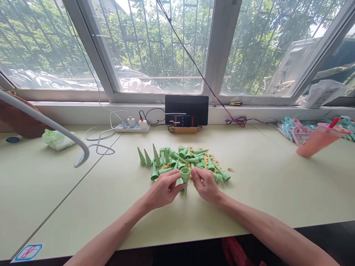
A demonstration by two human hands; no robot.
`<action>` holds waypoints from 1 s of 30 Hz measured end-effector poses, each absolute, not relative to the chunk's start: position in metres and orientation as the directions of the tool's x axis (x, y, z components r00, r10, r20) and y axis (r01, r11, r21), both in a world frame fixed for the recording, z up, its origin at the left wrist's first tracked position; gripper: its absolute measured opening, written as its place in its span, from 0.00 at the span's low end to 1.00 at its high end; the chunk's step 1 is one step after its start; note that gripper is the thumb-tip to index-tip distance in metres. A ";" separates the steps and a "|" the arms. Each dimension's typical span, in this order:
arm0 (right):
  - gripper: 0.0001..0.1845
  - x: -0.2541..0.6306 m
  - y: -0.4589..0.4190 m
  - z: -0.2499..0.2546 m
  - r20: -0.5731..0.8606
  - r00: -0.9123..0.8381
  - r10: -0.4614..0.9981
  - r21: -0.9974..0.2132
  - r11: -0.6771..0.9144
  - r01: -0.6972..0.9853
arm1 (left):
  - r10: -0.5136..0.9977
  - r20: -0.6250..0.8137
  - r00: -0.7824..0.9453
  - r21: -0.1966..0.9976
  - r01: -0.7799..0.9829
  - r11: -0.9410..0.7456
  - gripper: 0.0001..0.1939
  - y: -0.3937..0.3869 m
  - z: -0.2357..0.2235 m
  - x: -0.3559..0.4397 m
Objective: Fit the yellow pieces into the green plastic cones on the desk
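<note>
My left hand [168, 187] pinches a green plastic spike [185, 174] between thumb and fingers. The spike's round, open end faces up toward me and its tapered point hangs down. Just right of its rim, my right hand [204, 183] is closed in a pinch; whatever lies between those fingertips is hidden. Beyond both hands spreads a pile of green spikes [177, 157], some lying and some standing point up, like the green spike [141, 156] at the left. Small yellow pointed pieces [215, 161] are scattered among them, and a lone yellow piece [230, 169] lies at the right.
A phone [185, 121] leans against a dark tablet [186, 103] at the back. A power strip [132, 127] with cables sits left of it. At the right stand a pink drink cup [318, 140] and bagged pastel items [298, 129]. A white curved bar [55, 123] crosses the left.
</note>
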State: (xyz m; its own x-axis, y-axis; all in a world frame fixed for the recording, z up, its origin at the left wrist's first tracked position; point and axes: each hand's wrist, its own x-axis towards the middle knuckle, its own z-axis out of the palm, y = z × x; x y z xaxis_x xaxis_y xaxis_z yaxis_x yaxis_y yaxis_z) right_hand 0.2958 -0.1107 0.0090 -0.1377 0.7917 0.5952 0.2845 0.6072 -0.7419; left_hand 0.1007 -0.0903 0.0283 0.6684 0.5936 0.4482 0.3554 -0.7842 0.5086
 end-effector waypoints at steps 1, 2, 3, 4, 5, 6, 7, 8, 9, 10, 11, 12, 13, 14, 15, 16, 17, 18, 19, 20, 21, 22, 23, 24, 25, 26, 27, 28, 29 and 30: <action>0.22 0.296 -0.111 0.009 0.595 -0.138 0.792 -0.742 0.607 0.285 | 0.586 0.458 0.668 0.500 0.351 -0.791 0.09 -0.090 0.029 0.101; 0.22 0.296 -0.110 0.009 0.594 -0.137 0.793 -0.743 0.606 0.285 | 0.577 0.471 0.667 0.489 0.347 -0.800 0.09 -0.090 0.029 0.101; 0.22 0.296 -0.110 0.009 0.592 -0.137 0.794 -0.744 0.604 0.286 | 0.567 0.489 0.663 0.475 0.343 -0.810 0.11 -0.090 0.030 0.101; 0.22 0.296 -0.110 0.009 0.590 -0.136 0.796 -0.745 0.602 0.286 | 0.558 0.505 0.659 0.463 0.339 -0.819 0.13 -0.090 0.030 0.101; 0.23 0.296 -0.110 0.009 0.590 -0.136 0.796 -0.746 0.601 0.285 | 0.549 0.519 0.655 0.453 0.334 -0.827 0.14 -0.090 0.030 0.101; 0.23 0.296 -0.110 0.008 0.589 -0.137 0.797 -0.747 0.601 0.285 | 0.542 0.529 0.653 0.446 0.329 -0.833 0.15 -0.090 0.031 0.101; 0.23 0.296 -0.110 0.008 0.587 -0.138 0.798 -0.748 0.600 0.285 | 0.536 0.534 0.654 0.441 0.326 -0.837 0.15 -0.090 0.031 0.102; 0.23 0.295 -0.110 0.008 0.585 -0.138 0.799 -0.749 0.598 0.286 | 0.531 0.536 0.656 0.436 0.323 -0.840 0.14 -0.090 0.031 0.102; 0.23 0.295 -0.110 0.009 0.583 -0.137 0.801 -0.750 0.596 0.287 | 0.528 0.535 0.660 0.433 0.322 -0.842 0.13 -0.090 0.031 0.102; 0.23 0.295 -0.111 0.009 0.581 -0.137 0.802 -0.751 0.594 0.289 | 0.526 0.532 0.664 0.431 0.322 -0.843 0.12 -0.090 0.031 0.101; 0.23 0.295 -0.111 0.009 0.580 -0.138 0.803 -0.751 0.592 0.292 | 0.525 0.529 0.667 0.429 0.324 -0.843 0.11 -0.090 0.031 0.101; 0.23 0.295 -0.111 0.010 0.579 -0.138 0.803 -0.750 0.592 0.295 | 0.525 0.523 0.671 0.429 0.325 -0.843 0.10 -0.090 0.030 0.101; 0.24 0.296 -0.111 0.010 0.581 -0.139 0.802 -0.747 0.593 0.299 | 0.527 0.516 0.675 0.430 0.328 -0.841 0.09 -0.090 0.030 0.101; 0.24 0.296 -0.111 0.011 0.583 -0.141 0.801 -0.745 0.595 0.303 | 0.530 0.509 0.678 0.432 0.331 -0.839 0.09 -0.090 0.030 0.101; 0.24 0.296 -0.111 0.011 0.584 -0.142 0.800 -0.743 0.596 0.304 | 0.531 0.505 0.680 0.433 0.332 -0.838 0.09 -0.090 0.029 0.100; 0.24 0.296 -0.112 0.011 0.585 -0.143 0.798 -0.742 0.598 0.304 | 0.531 0.505 0.681 0.432 0.332 -0.838 0.09 -0.090 0.029 0.100; 0.24 0.296 -0.112 0.012 0.587 -0.144 0.797 -0.741 0.600 0.302 | 0.529 0.506 0.681 0.432 0.331 -0.839 0.09 -0.090 0.028 0.100; 0.23 0.296 -0.112 0.012 0.589 -0.146 0.795 -0.739 0.603 0.299 | 0.527 0.509 0.681 0.430 0.329 -0.841 0.09 -0.090 0.028 0.100; 0.23 0.296 -0.112 0.012 0.592 -0.148 0.792 -0.738 0.607 0.297 | 0.522 0.511 0.683 0.429 0.324 -0.843 0.09 -0.090 0.028 0.100; 0.23 0.295 -0.113 0.013 0.595 -0.148 0.790 -0.735 0.609 0.297 | 0.518 0.512 0.685 0.429 0.319 -0.845 0.08 -0.090 0.028 0.100; 0.23 0.295 -0.113 0.013 0.597 -0.148 0.789 -0.733 0.611 0.299 | 0.515 0.511 0.688 0.429 0.316 -0.846 0.07 -0.091 0.028 0.099; 0.23 0.295 -0.113 0.013 0.599 -0.147 0.787 -0.731 0.613 0.302 | 0.512 0.510 0.691 0.428 0.313 -0.848 0.06 -0.091 0.028 0.099; 0.23 0.295 -0.113 0.013 0.601 -0.146 0.786 -0.728 0.613 0.305 | 0.508 0.511 0.694 0.425 0.310 -0.851 0.06 -0.091 0.028 0.099; 0.24 0.295 -0.113 0.014 0.602 -0.146 0.785 -0.727 0.614 0.308 | 0.503 0.513 0.696 0.419 0.308 -0.854 0.06 -0.091 0.029 0.099; 0.24 0.295 -0.114 0.014 0.601 -0.147 0.785 -0.726 0.614 0.310 | 0.498 0.516 0.697 0.412 0.308 -0.858 0.06 -0.092 0.029 0.099; 0.24 0.295 -0.114 0.014 0.600 -0.148 0.786 -0.725 0.613 0.313 | 0.495 0.518 0.697 0.403 0.311 -0.861 0.06 -0.092 0.029 0.099; 0.24 0.295 -0.114 0.014 0.599 -0.149 0.787 -0.726 0.612 0.315 | 0.493 0.520 0.698 0.395 0.315 -0.863 0.06 -0.093 0.030 0.099; 0.24 0.295 -0.114 0.014 0.596 -0.150 0.789 -0.727 0.609 0.318 | 0.492 0.521 0.697 0.388 0.320 -0.864 0.06 -0.093 0.030 0.099; 0.24 0.295 -0.114 0.014 0.594 -0.149 0.790 -0.728 0.607 0.319 | 0.493 0.522 0.696 0.384 0.325 -0.864 0.06 -0.093 0.030 0.099; 0.24 0.296 -0.114 0.014 0.595 -0.149 0.790 -0.728 0.608 0.317 | 0.493 0.524 0.695 0.381 0.327 -0.865 0.06 -0.094 0.031 0.099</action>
State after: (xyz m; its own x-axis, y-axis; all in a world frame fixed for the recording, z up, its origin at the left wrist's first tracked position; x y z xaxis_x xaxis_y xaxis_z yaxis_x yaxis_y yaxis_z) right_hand 0.2956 -0.1136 0.0138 -0.1488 0.7899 0.5949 0.3170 0.6079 -0.7280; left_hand 0.0990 -0.0937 0.0306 0.6946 0.4933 0.5236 0.3272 -0.8649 0.3807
